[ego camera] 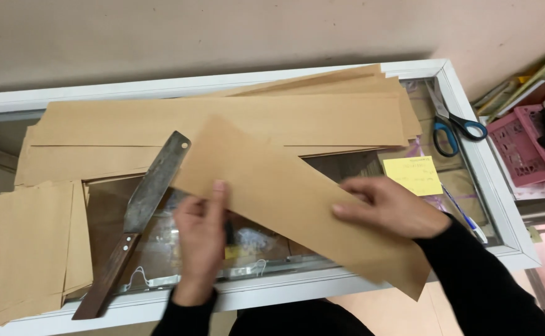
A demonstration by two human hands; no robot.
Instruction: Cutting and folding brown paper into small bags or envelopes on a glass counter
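**Paper strip held flat between both hands, knife lying idle**

Hands first: your left hand (201, 233) presses the near edge of a long brown paper strip (297, 199), fingers straight and close together with the tips laid on the sheet. Your right hand (387, 208) lies on top of the same strip further along, fingers spread and flat, pinning it instead of pinching it. The strip runs slantwise across the glass-topped counter (471, 155), its right end hanging past the near white frame.

Judging by this, you are squaring or creasing one sheet; the next move likely calls for a steady hold with one palm while the other lines up the edge.

Just left of your left hand lies a big knife (142, 211), wooden handle toward you, blade pointing away, touched by neither hand. Cut brown pieces (23, 249) are stacked at the left; longer brown sheets (223, 121) are piled across the far side.

Right of the strip sit a yellow note (417, 175) and blue-handled scissors (453, 127). Beyond the counter, a pink slatted crate (524, 146) stands; something dark lies at its right side, but what it holds I cannot tell. Under the glass, small pale items show, unclear.
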